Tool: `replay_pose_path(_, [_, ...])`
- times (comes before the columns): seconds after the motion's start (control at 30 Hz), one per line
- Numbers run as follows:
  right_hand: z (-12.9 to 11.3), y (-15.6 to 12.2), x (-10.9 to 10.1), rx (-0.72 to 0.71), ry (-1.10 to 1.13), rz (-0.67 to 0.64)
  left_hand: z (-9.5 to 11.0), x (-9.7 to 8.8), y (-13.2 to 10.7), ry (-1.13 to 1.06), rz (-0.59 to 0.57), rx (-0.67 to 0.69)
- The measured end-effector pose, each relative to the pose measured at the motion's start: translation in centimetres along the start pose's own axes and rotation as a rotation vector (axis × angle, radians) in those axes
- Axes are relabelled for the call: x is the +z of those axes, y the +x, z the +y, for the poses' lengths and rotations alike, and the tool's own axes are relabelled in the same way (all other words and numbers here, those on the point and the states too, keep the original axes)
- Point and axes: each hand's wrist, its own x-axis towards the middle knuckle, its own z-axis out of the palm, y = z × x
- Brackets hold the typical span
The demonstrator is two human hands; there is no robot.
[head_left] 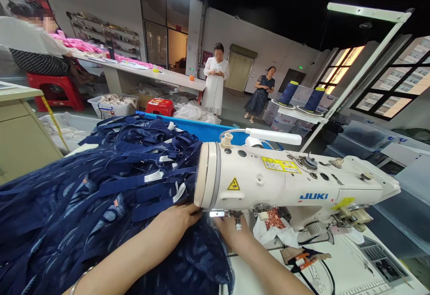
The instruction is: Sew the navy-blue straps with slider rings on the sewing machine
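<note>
A heap of navy blue garments [110, 205] with straps, white labels and a leaf-like pattern covers the left side of the sewing table. My left hand [183, 219] is at the heap's right edge, its fingers curled down on a navy garment beside the sewing machine's head. The white JUKI sewing machine [248, 183] stretches from the middle to the right. Under its needle area is my right hand [233, 233], close to the presser part [238, 221], its fingertips hidden behind the machine. Dark patterned cloth [204, 259] hangs between my forearms.
Orange-handled snips [304, 261] lie right of my right forearm, near a white cloth with copper-coloured bits [274, 219]. Two navy thread cones [288, 93] stand on a rack. A blue bin edge [201, 124] lies behind the heap. One person sits far left; two stand farther back.
</note>
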Motion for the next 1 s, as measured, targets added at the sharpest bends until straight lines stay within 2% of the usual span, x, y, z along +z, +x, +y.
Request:
replay_pose_path(0.13, [0.1, 0.1, 0.2, -0.013, -0.036, 0.025, -0.4, 0.4, 0.1, -0.047, 0.006, 0.011])
replay_pose_path(0.3, [-0.3, -0.2, -0.4, -0.022, -0.080, -0.055, -0.3, 0.2, 0.0, -0.085, 0.045, 0.015])
replay_pose_path(0.4, [-0.4, -0.3, -0.6, 0.011, -0.022, -0.015, 0.0, -0.3, -0.1, -0.069, 0.020, 0.014])
replay_pose_path(0.53, [0.1, 0.0, 0.4, -0.019, -0.028, 0.019, 0.0, -0.3, -0.2, -0.040, 0.012, 0.010])
replay_pose_path(0.67, [0.8, 0.4, 1.7, 0.046, 0.002, 0.045, -0.3, 0.3, -0.1, -0.028, 0.028, 0.019])
replay_pose_path(0.83, [0.7, 0.1, 1.3, -0.044, 0.020, 0.081, -0.2, 0.1, 0.0, -0.024, 0.025, 0.015])
replay_pose_path(1.0, [0.8, 0.5, 2.0, 0.041, -0.020, 0.032, -0.1, 0.1, -0.1, 0.006, 0.027, 0.029])
